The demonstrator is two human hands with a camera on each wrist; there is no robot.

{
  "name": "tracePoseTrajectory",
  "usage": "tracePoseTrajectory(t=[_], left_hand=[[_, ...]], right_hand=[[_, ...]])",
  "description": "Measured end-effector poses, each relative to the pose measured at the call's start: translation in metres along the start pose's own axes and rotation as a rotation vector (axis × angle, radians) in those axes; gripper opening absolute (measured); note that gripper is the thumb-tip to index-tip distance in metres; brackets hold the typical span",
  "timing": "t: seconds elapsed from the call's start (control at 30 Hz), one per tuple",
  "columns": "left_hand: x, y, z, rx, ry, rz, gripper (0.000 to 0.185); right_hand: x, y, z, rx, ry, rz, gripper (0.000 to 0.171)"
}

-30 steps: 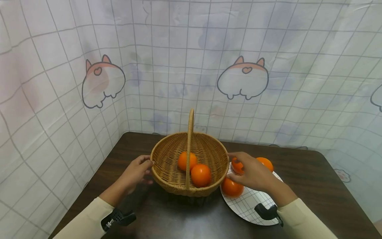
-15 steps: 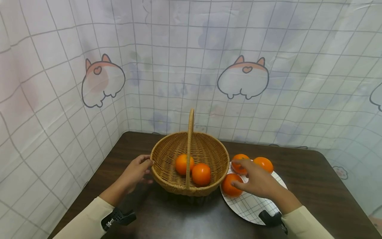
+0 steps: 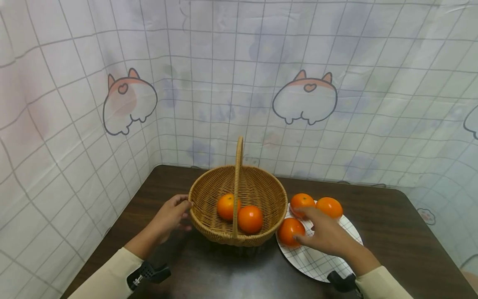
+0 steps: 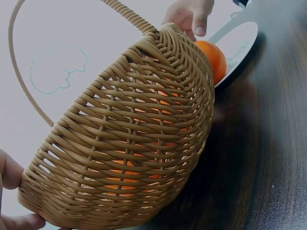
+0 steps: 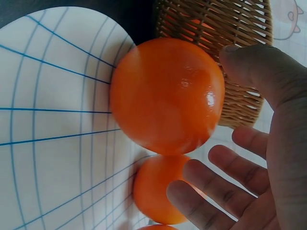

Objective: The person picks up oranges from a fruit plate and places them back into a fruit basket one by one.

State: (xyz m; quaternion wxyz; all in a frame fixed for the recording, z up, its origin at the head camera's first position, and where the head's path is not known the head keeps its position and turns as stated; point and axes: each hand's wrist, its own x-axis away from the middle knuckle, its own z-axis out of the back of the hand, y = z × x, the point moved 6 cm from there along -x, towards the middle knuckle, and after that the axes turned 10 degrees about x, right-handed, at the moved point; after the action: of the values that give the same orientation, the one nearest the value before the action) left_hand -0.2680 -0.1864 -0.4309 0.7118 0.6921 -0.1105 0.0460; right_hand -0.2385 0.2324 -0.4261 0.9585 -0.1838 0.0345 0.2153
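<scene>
1. Wears black wrist cameras (image 3: 149, 274) at the cuffs of cream sleeves (image 3: 381, 284); risks jarring the white checked plate (image 3: 317, 268) on the dark tabletop (image 3: 231, 278) by dropping the right forearm too low.

2. Spreads the right hand (image 3: 325, 232) above the plate, with fingers (image 5: 213, 184) apart and pinching nothing. Frames the nearest orange fruit (image 3: 289, 231), perched at the plate's left rim just beside the basket; impossible to tell whether touched by the thumb.

3. Could send that round, glossy fruit rolling over the rim or into the basket's side by closing off-centre.

4. Pinches the wicker basket (image 3: 261, 182) at its left rim between thumb and fingers of the left hand (image 3: 169, 214). Could tilt or drag it by pulling on one side alone, setting loose the front basket fruit (image 3: 251, 219) and the rear basket fruit (image 3: 225, 207) inside.

5. Faces a tall arched handle (image 3: 237, 166) across the basket's middle, splitting the opening and likely to bump anything brought in carelessly from above.

6. Leaves two more on the plate's far side, a back-left fruit (image 3: 301, 200) and a back-right fruit (image 3: 328, 204), near enough to crowd the fingertips and be nudged.

7. Backs onto pale grid-patterned cloth (image 3: 224, 83) with corgi prints (image 3: 304, 99).
</scene>
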Motion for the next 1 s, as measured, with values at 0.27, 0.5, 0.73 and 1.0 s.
tracePoseTrajectory(t=[0.27,0.5,0.73,1.0], left_hand=[[0.000,0.000,0.001,0.003,0.003,0.001,0.052],[0.000,0.000,0.001,0.011,0.001,0.006,0.051],[0.001,0.001,0.000,0.001,-0.010,-0.007,0.053],[0.001,0.000,0.001,0.005,-0.012,-0.007,0.053]], right_hand=[[0.001,0.003,-0.008,-0.021,-0.007,0.018,0.072],[0.003,0.004,-0.013,-0.019,-0.018,0.030,0.071],[0.002,0.001,-0.015,0.006,-0.014,0.034,0.074],[0.002,-0.001,-0.017,0.006,-0.025,0.012,0.076]])
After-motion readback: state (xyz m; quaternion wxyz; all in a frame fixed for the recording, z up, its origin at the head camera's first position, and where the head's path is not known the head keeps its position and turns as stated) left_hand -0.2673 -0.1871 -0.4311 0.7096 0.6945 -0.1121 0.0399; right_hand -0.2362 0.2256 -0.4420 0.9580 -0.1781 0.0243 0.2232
